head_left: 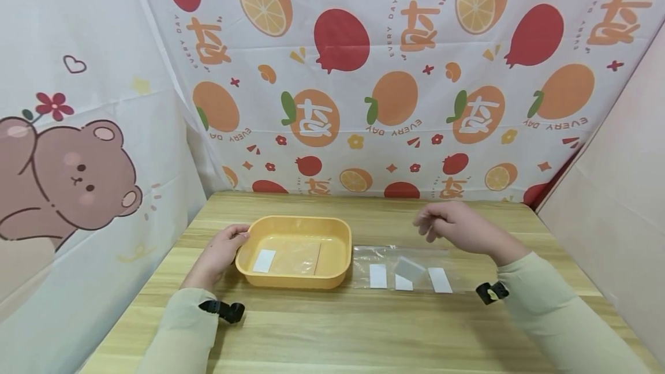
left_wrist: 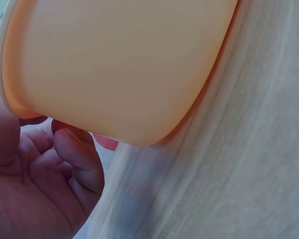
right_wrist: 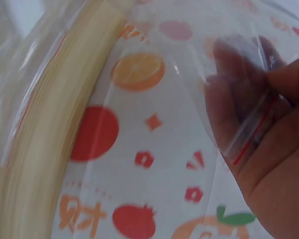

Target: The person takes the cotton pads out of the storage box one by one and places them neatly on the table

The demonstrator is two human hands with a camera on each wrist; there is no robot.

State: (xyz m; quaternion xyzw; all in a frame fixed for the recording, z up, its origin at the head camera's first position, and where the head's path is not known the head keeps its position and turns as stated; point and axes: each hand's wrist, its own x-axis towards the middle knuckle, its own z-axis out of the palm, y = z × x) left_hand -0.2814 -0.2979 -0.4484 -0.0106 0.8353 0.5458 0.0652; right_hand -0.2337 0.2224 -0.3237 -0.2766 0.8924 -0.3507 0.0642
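Note:
My left hand point(head_left: 220, 253) grips the left end of a yellow plastic tray point(head_left: 296, 283); in the left wrist view its fingers point(left_wrist: 79, 159) curl beneath the rim. Inside the tray lies a clear zip bag point(head_left: 296, 255) with a white label. Above the table, my right hand point(head_left: 457, 227) pinches another clear zip bag point(right_wrist: 189, 64) near its red-lined seal, thumb against fingers. This bag hangs down, and its greyish label point(head_left: 410, 269) overlaps the bags below in the head view. Several clear zip bags point(head_left: 361, 270) with white labels lie side by side right of the tray.
Everything stands on a wood-grain table point(head_left: 322, 328). A fruit-print cloth point(head_left: 353, 91) hangs behind its back edge. A bear-print cloth point(head_left: 78, 178) hangs on the left and a plain pale one point(head_left: 608, 189) on the right.

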